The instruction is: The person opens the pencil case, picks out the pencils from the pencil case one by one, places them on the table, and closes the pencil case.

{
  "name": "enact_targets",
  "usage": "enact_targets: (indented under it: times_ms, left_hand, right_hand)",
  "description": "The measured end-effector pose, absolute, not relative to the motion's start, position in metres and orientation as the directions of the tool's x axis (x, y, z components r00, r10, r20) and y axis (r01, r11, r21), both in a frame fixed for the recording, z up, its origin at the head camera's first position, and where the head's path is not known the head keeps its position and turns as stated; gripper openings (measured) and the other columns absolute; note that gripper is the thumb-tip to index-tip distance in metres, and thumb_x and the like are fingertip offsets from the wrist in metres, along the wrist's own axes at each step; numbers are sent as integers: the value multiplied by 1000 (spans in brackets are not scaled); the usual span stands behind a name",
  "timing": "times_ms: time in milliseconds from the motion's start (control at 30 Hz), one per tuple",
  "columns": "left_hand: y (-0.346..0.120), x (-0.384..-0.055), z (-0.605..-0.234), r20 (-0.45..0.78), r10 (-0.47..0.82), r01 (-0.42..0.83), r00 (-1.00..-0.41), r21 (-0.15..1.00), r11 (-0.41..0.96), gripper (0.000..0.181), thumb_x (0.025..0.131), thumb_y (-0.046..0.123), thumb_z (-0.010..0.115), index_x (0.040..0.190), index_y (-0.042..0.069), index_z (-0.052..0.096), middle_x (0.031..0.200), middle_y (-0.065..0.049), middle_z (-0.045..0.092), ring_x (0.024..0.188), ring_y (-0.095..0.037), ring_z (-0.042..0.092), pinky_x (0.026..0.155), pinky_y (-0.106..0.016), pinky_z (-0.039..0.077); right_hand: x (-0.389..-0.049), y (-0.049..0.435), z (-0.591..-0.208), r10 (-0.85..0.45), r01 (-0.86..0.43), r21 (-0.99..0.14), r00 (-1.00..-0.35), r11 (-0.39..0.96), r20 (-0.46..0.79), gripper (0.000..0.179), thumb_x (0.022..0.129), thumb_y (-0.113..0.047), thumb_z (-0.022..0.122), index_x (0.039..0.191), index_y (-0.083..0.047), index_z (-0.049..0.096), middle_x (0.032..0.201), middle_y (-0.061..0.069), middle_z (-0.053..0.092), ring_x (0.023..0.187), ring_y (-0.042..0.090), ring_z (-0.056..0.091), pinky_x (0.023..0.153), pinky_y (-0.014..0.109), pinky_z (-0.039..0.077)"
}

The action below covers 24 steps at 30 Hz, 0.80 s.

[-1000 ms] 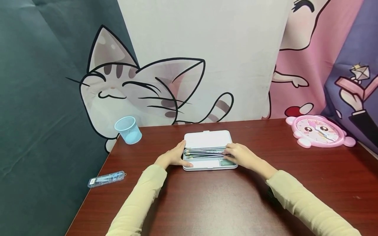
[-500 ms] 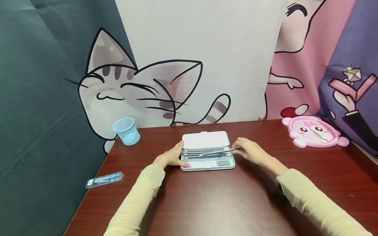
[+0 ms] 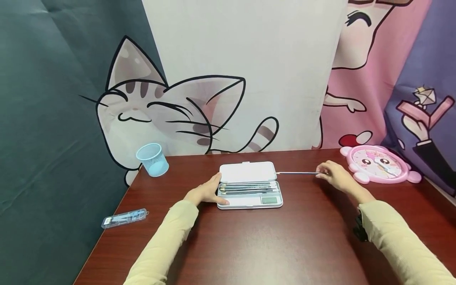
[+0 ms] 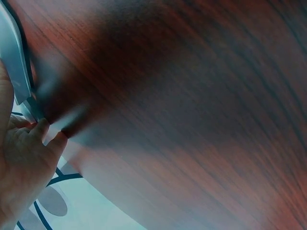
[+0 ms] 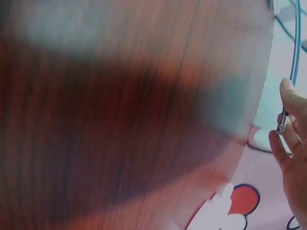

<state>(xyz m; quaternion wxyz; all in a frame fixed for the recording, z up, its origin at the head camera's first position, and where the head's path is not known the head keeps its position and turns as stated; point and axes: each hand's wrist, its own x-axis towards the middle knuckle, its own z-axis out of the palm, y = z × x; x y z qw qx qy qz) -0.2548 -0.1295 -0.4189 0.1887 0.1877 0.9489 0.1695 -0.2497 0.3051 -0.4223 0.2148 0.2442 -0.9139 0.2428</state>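
Observation:
A white pencil case (image 3: 249,206) lies with its lid folded back on the table, several dark slim pencils (image 3: 248,187) in its upper tray and a grey-green block (image 3: 268,200) at front right. My left hand (image 3: 206,192) grips the case's left end, thumb over its front corner and fingers along the side. To the right of the case, my right hand (image 3: 333,174) pinches one pencil (image 3: 297,173) near its end, sharpened tip pointing left towards the lid. The right wrist view shows the same pencil (image 5: 296,43) between thumb and fingers, its printed end sticking out.
A light blue mesh cup (image 3: 153,160) stands at the back left. Near the left edge lies a clear packet with blue contents (image 3: 124,218). A pink animal-shaped clock (image 3: 381,163) is at the back right, beyond my right hand. Printed cloth hangs behind the table.
My right hand has drawn one pencil out of the case and carried it right, clear of the tray. The left hand has stayed on the case's left end.

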Motion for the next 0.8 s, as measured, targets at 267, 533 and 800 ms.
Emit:
enact_targets:
  times_ms: [267,533,800]
  left_hand:
    - [-127,-250,-422,-300,420,284,-856,405,869,111,71,45,74,147,3,5,154,-13,6,141,-25,15,109,-47,25]
    - [-126,-247,-422,-314,422,284,-851,402,871,112,71,47,74,147,4,5,155,-13,6,141,-25,15,108,-49,25]
    - [-130,-251,-421,-292,407,274,-865,406,872,112,70,47,75,147,3,6,154,-14,8,141,-26,15,107,-53,25]
  right_hand:
    - [-255,326,-438,-333,-507,-371,-833,778,441,17,68,1,74,71,-5,58,66,3,49,63,9,42,57,25,35]
    - [-257,335,-445,-351,-475,-425,-873,771,338,11,72,0,71,76,-3,61,68,6,58,64,7,45,58,25,36]
    - [-259,323,-437,-214,-257,-405,-965,877,149,28,82,-16,66,103,0,58,97,28,55,90,45,48,70,53,39]
